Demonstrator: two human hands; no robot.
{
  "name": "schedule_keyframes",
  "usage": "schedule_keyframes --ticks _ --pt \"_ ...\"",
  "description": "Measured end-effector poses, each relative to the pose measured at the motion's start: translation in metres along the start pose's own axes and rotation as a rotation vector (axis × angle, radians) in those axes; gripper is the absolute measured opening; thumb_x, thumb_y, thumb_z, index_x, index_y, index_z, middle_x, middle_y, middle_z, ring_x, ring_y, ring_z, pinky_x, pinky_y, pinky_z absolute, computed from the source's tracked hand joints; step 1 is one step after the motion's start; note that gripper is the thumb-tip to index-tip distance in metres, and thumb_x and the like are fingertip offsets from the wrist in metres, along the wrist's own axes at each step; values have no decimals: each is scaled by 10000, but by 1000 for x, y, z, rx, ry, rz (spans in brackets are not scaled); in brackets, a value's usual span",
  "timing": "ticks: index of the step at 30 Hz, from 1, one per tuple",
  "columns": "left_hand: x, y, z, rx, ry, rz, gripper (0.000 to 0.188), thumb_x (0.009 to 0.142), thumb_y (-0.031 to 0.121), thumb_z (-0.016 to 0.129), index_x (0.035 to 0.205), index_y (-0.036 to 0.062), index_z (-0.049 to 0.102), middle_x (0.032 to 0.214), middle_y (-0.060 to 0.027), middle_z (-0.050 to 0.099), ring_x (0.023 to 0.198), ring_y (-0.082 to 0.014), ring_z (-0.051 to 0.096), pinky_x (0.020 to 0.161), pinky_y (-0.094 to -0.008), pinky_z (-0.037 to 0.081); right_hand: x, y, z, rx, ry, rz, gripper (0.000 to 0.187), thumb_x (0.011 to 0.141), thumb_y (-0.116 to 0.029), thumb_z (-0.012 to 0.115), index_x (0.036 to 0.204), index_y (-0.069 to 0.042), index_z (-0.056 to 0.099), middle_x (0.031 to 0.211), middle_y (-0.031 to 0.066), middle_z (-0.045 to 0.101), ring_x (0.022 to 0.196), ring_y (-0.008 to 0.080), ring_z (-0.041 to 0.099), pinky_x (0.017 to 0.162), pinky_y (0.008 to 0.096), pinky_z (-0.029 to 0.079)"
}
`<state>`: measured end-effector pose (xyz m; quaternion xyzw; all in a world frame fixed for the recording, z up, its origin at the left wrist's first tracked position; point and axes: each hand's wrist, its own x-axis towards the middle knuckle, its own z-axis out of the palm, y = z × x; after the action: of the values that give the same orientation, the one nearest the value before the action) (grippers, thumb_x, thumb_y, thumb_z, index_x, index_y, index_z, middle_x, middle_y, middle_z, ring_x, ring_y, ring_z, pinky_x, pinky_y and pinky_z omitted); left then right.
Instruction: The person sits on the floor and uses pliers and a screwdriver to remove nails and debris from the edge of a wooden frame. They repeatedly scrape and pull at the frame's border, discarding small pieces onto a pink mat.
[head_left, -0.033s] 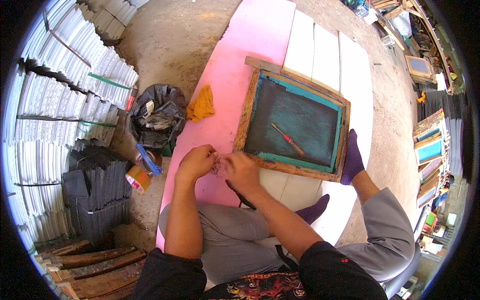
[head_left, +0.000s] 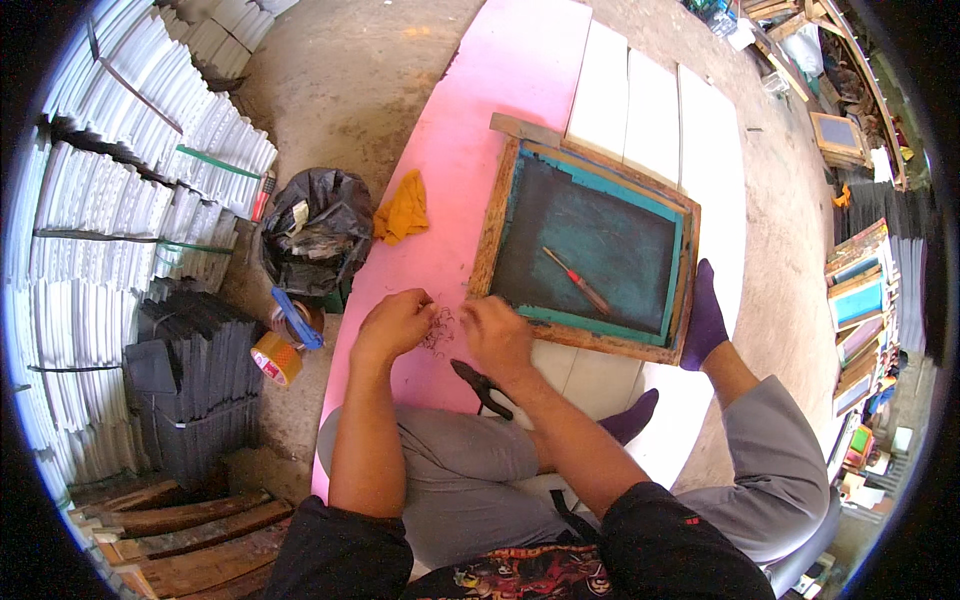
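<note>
My left hand is over the pink board, its fingers bent and thumb and fingertips drawn together. My right hand sits by the near left corner of the wooden-framed screen, fingers curled in. Whatever either hand pinches is too small or hidden to make out. Between them lies a scatter of thin dark bits, like bent staples. Below my right hand are dark-handled pliers. A screwdriver with a red and brown handle rests on the dark blue-green mesh of the screen.
A yellow cloth lies left of the screen. Beyond the board's left edge are a black plastic bag, a tape roll and a stack of black sheets. My socked foot touches the frame's right side.
My right hand has shifted right, away from my left hand and the dark bits. More of the pliers and the scattered bits shows. My left hand stays put.
</note>
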<state>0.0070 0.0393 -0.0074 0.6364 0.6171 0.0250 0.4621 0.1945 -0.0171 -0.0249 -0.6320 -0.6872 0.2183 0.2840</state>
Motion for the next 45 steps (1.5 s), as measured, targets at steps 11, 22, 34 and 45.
schedule_keyframes --ticks 11,22,34,45 --pt "-1 15 2 -25 -4 51 352 932 320 601 1051 7 709 954 -203 727 924 -356 704 827 -443 531 31 81 -41 -550 -270 -160 144 882 -141 578 928 -30 658 886 141 657 822 311 714 644 445 600" --pt "0 17 0 -58 -47 54 356 942 321 596 1044 -3 704 938 -206 727 901 -358 707 807 -435 534 62 36 -57 -647 -552 -190 281 808 -176 724 964 13 587 931 207 664 852 332 717 679 422 600" --pt "1 9 2 -88 -9 156 340 969 289 588 1006 -32 695 847 -169 724 764 -265 712 730 -397 552 55 67 -45 -282 -413 169 205 908 -144 602 998 36 565 958 271 666 905 445 659 794 508 528" --pt "-6 15 -16 -161 -113 44 328 959 225 586 906 -72 716 755 -169 722 676 -238 707 673 -384 554 8 -36 21 116 -211 235 216 958 -225 572 1030 -22 585 893 245 684 860 444 677 748 534 532"
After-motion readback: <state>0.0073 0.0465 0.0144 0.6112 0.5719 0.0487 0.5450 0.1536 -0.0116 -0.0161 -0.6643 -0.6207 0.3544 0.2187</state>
